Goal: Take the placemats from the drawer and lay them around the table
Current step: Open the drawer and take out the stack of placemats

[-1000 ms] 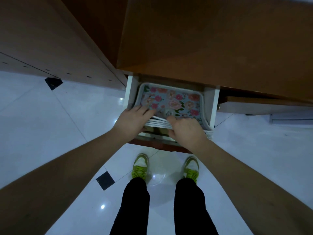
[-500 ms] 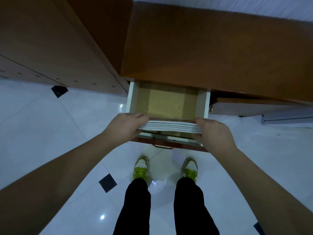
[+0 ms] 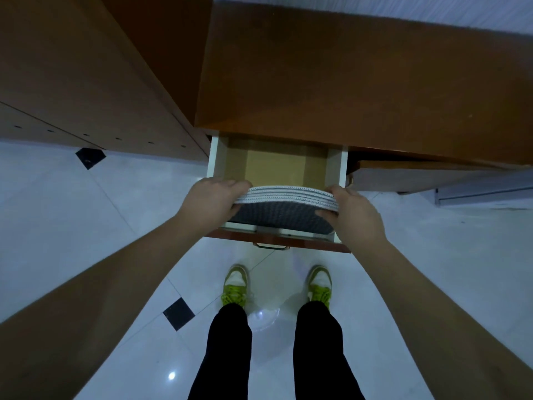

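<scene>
The left hand and right hand, set apart, each grip one end of a stack of placemats, held tilted over the front of the open drawer. The drawer sits under a wooden cabinet. To lift cleanly, the person should probably squeeze evenly so no mat slides out, then clear the drawer front.
</scene>
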`<state>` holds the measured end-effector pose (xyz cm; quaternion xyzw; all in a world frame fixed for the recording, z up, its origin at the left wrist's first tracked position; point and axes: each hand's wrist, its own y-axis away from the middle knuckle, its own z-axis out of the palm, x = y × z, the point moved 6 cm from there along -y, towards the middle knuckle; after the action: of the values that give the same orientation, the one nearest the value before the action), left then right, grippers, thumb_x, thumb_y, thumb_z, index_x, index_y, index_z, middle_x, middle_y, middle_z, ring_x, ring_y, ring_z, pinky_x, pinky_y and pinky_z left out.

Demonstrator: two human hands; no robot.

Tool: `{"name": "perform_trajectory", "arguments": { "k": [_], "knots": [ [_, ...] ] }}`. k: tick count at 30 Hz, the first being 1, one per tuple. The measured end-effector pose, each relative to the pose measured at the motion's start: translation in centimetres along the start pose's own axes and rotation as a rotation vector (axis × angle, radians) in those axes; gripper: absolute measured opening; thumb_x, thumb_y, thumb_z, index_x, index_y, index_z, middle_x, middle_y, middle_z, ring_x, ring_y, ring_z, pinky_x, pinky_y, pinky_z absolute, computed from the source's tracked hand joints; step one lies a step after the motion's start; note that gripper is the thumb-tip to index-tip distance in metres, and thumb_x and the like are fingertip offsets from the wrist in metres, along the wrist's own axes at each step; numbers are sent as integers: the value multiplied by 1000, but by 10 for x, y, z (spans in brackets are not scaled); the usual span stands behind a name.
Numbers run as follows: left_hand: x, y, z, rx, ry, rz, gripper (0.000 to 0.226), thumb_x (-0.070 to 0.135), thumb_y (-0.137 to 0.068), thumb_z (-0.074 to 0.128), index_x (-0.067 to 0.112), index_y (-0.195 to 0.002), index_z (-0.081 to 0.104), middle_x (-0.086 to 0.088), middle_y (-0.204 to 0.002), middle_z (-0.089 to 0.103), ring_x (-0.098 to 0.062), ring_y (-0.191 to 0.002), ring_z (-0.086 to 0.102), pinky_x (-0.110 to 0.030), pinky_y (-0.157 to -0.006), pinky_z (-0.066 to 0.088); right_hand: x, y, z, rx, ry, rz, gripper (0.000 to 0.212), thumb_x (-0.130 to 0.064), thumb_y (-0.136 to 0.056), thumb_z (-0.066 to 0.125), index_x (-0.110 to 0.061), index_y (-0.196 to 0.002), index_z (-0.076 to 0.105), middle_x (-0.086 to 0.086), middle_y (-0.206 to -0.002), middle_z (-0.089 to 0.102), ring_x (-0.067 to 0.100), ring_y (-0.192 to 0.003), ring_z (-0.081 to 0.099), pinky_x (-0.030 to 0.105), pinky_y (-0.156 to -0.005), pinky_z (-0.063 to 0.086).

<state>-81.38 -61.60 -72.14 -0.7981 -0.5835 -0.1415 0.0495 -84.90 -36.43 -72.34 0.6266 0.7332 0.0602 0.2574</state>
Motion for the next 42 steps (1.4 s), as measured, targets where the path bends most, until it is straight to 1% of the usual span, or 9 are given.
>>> {"name": "perform_trajectory", "arguments": {
  "k": [5, 9, 14, 18, 23, 31, 35, 38, 42],
  "knots": [
    [0, 27, 13, 26, 114, -361, 38, 19, -74, 82, 27, -109, 73, 3, -115, 71, -28, -119, 56, -69, -106, 22, 13, 22, 11, -179, -667, 375, 63, -68, -84, 55, -24, -128, 60, -5, -120, 57, 16, -108, 55, 40, -94, 52],
    [-1, 50, 20, 65, 545, -684, 38, 16, -77, 81, 25, -113, 75, -6, -145, 51, -28, -135, 42, -42, -110, 39, 26, 46, 27, -239, -1130, 874, 46, -52, -91, 59, -12, -114, 57, 4, -103, 60, 26, -107, 59, 49, -99, 48],
    [-8, 70, 22, -187, 778, -803, 47, 38, -73, 86, 25, -116, 73, 4, -148, 41, -15, -131, 45, -26, -103, 38, 25, 52, 37, -277, -1418, 1063, 9, -7, -96, 57, -2, -89, 57, 18, -97, 60, 29, -95, 61, 45, -95, 52],
    [-20, 88, 34, -158, 1413, -1298, 66, 69, -92, 43, 11, -100, 74, -11, -111, 71, -26, -107, 64, -38, -96, 49, 30, 52, 41, -400, -1307, 1055, 8, 2, -95, 51, 0, -88, 55, 17, -92, 59, 24, -78, 61, 34, -69, 57],
    [-32, 92, 42, -278, 1389, -1467, 53, 51, -104, 37, 4, -111, 61, -17, -101, 67, -31, -88, 67, -43, -67, 56, 37, 60, 56, -671, -1133, 1008, 29, 4, -86, 50, 1, -113, 59, 17, -105, 67, 28, -82, 68, 30, -52, 57],
    [-51, 84, 63, -487, 1265, -1529, 42, 36, -103, 49, 3, -80, 55, -12, -72, 61, -22, -64, 59, -32, -57, 57, 41, 44, 64, -624, -1027, 924, 35, -37, -98, 57, -4, -92, 67, 9, -84, 70, 21, -70, 65, 31, -62, 56],
    [-54, 86, 75, -642, 1241, -1491, 50, 45, -94, 63, -4, -102, 66, -20, -100, 68, -26, -80, 65, -36, -81, 57, 43, 42, 67, -612, -906, 916, 34, -32, -100, 56, -3, -85, 67, 8, -67, 70, 20, -60, 63, 29, -55, 54],
    [-46, 86, 73, -679, 1205, -1415, 47, 40, -93, 66, -5, -108, 67, -19, -104, 71, -27, -82, 67, -33, -71, 60, 42, 48, 64, -620, -913, 899, 31, -30, -99, 57, -3, -85, 67, 7, -62, 70, 17, -48, 64, 23, -42, 49],
    [-44, 99, 74, -571, 1207, -1357, 48, 40, -89, 71, -3, -111, 67, -19, -110, 72, -33, -102, 68, -41, -94, 55, 43, 52, 60, -530, -962, 831, 27, -27, -95, 63, -2, -103, 67, 13, -91, 74, 25, -79, 71, 33, -73, 60]
  ]
}}
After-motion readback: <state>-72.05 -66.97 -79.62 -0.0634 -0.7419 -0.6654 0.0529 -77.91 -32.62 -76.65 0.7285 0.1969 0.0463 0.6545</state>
